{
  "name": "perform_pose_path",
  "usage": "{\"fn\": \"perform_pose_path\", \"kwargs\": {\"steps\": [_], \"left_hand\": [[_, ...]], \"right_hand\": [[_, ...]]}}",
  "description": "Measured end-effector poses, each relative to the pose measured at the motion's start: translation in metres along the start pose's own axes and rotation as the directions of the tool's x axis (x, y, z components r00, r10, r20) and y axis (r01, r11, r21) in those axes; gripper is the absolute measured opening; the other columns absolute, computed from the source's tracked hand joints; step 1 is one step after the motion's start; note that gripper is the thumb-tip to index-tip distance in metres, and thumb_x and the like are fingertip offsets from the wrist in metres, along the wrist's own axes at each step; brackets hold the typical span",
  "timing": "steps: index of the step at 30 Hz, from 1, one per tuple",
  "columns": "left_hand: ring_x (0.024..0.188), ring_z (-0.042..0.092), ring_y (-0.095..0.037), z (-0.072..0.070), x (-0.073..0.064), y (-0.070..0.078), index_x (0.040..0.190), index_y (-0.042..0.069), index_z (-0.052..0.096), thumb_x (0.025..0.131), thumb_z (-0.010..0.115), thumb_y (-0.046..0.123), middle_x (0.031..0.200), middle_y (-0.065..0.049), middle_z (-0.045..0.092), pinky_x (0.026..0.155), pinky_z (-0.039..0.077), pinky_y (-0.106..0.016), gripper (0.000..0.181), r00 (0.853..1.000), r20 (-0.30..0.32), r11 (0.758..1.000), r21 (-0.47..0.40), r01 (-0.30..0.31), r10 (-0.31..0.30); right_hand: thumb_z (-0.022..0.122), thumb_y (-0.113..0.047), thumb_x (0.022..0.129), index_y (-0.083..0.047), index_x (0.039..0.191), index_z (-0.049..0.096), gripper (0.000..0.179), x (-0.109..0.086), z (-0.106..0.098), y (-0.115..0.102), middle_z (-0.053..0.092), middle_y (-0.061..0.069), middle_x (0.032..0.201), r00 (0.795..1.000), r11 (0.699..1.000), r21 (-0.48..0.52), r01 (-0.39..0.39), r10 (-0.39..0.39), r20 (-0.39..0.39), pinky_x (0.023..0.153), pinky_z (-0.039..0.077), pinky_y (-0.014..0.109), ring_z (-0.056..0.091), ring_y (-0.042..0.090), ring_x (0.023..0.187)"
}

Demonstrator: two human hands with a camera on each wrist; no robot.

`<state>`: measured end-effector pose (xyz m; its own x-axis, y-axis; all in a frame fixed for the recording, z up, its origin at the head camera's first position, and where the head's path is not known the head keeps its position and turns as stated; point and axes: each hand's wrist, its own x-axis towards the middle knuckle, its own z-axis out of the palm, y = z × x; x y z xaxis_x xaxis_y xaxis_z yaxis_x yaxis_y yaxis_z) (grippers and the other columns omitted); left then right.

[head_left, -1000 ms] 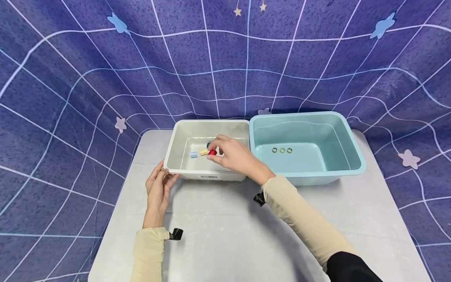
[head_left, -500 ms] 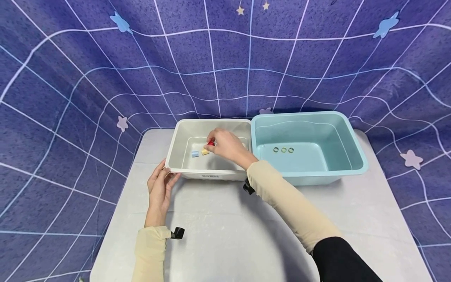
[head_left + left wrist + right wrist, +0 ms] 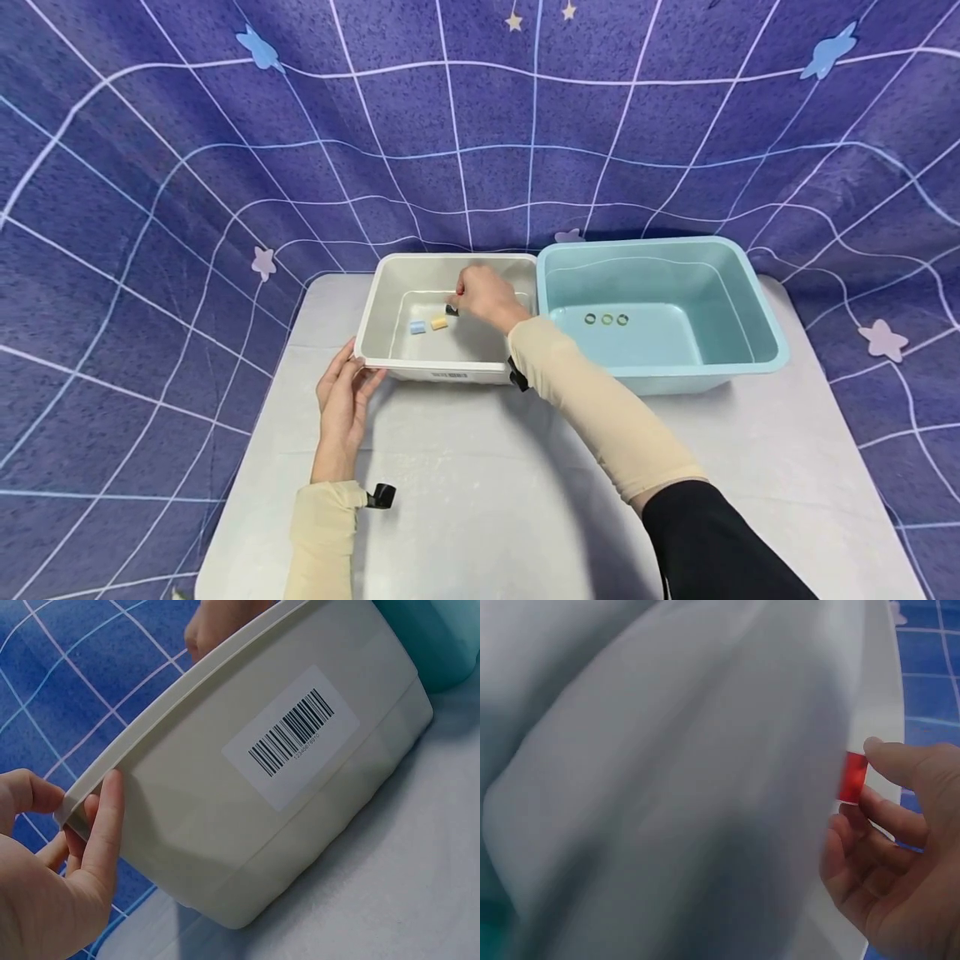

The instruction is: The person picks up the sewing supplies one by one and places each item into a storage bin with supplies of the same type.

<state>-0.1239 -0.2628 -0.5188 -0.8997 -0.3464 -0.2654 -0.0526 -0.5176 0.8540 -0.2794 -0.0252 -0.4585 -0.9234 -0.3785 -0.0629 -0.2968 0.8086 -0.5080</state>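
My right hand [image 3: 486, 296] reaches down inside the white plastic bin [image 3: 442, 365]. In the right wrist view, its thumb and fingertips pinch a small, shiny red piece [image 3: 853, 778] with straight edges. Just below those fingers in the head view is a small dark piece [image 3: 452, 310]. A light blue piece [image 3: 417, 327] and a yellow piece [image 3: 438, 323] lie on the bin floor to the left. At the bin's front left corner, my left hand [image 3: 342, 408] grips the rim, fingers above and below it in the left wrist view.
A light teal bin [image 3: 663, 369] stands against the white bin's right side, with three small rings [image 3: 607, 319] in a row on its floor. Both bins sit on a white-covered table [image 3: 465, 483]. Behind hangs a purple-blue curtain [image 3: 480, 125] with a line grid.
My right hand has moved farther into the white bin, away from me, taking the red piece with it. My left hand keeps its grip on the corner.
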Motion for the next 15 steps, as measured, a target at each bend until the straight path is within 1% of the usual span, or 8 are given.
{"fn": "perform_pose_path", "kwargs": {"steps": [4, 6, 7, 9, 11, 13, 15], "left_hand": [[0.087, 0.063, -0.011, 0.000, 0.000, 0.000, 0.152, 0.007, 0.052, 0.106, 0.047, -0.001, 0.132, -0.010, 0.054, 0.089, 0.068, -0.026, 0.047, 1.000, 0.002, 1.000, -0.003, 0.005, -0.005], [0.087, 0.062, -0.010, 0.001, 0.000, 0.000, 0.152, 0.007, 0.052, 0.106, 0.047, 0.000, 0.132, -0.010, 0.054, 0.089, 0.068, -0.025, 0.047, 1.000, 0.001, 1.000, -0.003, 0.000, 0.000], [0.088, 0.062, -0.010, 0.001, 0.000, 0.000, 0.152, 0.007, 0.052, 0.106, 0.047, 0.000, 0.132, -0.010, 0.054, 0.089, 0.068, -0.025, 0.047, 1.000, 0.000, 1.000, 0.000, -0.002, 0.002], [0.089, 0.062, -0.011, 0.001, 0.000, 0.000, 0.152, 0.007, 0.053, 0.106, 0.047, 0.000, 0.132, -0.010, 0.054, 0.091, 0.068, -0.025, 0.047, 1.000, -0.003, 1.000, 0.005, -0.005, 0.005], [0.090, 0.062, -0.011, 0.001, 0.000, 0.000, 0.151, 0.007, 0.053, 0.106, 0.047, 0.000, 0.132, -0.009, 0.054, 0.092, 0.067, -0.026, 0.046, 1.000, -0.004, 1.000, 0.013, -0.005, 0.005], [0.091, 0.062, -0.011, 0.001, 0.000, -0.001, 0.151, 0.008, 0.054, 0.106, 0.047, 0.000, 0.133, -0.008, 0.054, 0.093, 0.067, -0.026, 0.046, 1.000, -0.005, 1.000, 0.021, -0.004, 0.004], [0.091, 0.062, -0.011, 0.001, -0.001, 0.000, 0.151, 0.008, 0.054, 0.105, 0.048, 0.000, 0.133, -0.009, 0.054, 0.093, 0.067, -0.026, 0.046, 1.000, -0.009, 1.000, 0.017, -0.005, 0.005]], "right_hand": [[0.075, -0.040, 0.095, -0.016, 0.068, 0.073, 0.036, 0.009, 0.002, 0.009, 0.060, -0.005, 0.067, 0.996, 0.996, 0.005, -0.089, 0.088, 0.032, 0.042, 0.036, 0.024, 0.047, 0.011, 0.060], [0.075, -0.040, 0.094, -0.017, 0.062, 0.067, 0.041, 0.012, 0.002, 0.011, 0.056, -0.006, 0.063, 0.991, 0.992, 0.021, -0.124, 0.123, 0.044, 0.041, 0.034, 0.024, 0.044, 0.011, 0.058], [0.075, -0.041, 0.094, -0.017, 0.061, 0.064, 0.042, 0.013, 0.002, 0.011, 0.054, -0.006, 0.063, 0.989, 0.989, 0.026, -0.144, 0.142, 0.050, 0.042, 0.035, 0.024, 0.044, 0.011, 0.058], [0.075, -0.042, 0.093, -0.019, 0.063, 0.058, 0.042, 0.014, 0.003, 0.011, 0.053, -0.006, 0.066, 0.982, 0.983, 0.034, -0.180, 0.178, 0.060, 0.045, 0.037, 0.025, 0.045, 0.012, 0.061], [0.076, -0.042, 0.093, -0.018, 0.068, 0.056, 0.040, 0.014, 0.002, 0.009, 0.053, -0.004, 0.072, 0.978, 0.980, 0.029, -0.199, 0.197, 0.066, 0.050, 0.041, 0.027, 0.048, 0.013, 0.066], [0.076, -0.041, 0.092, -0.016, 0.076, 0.056, 0.036, 0.013, 0.001, 0.007, 0.054, -0.002, 0.079, 0.975, 0.978, 0.021, -0.208, 0.206, 0.077, 0.055, 0.045, 0.028, 0.050, 0.015, 0.072], [0.076, -0.039, 0.092, -0.013, 0.084, 0.059, 0.032, 0.012, -0.002, 0.005, 0.057, 0.000, 0.086, 0.976, 0.979, 0.030, -0.202, 0.199, 0.090, 0.060, 0.047, 0.028, 0.052, 0.017, 0.077]]}}
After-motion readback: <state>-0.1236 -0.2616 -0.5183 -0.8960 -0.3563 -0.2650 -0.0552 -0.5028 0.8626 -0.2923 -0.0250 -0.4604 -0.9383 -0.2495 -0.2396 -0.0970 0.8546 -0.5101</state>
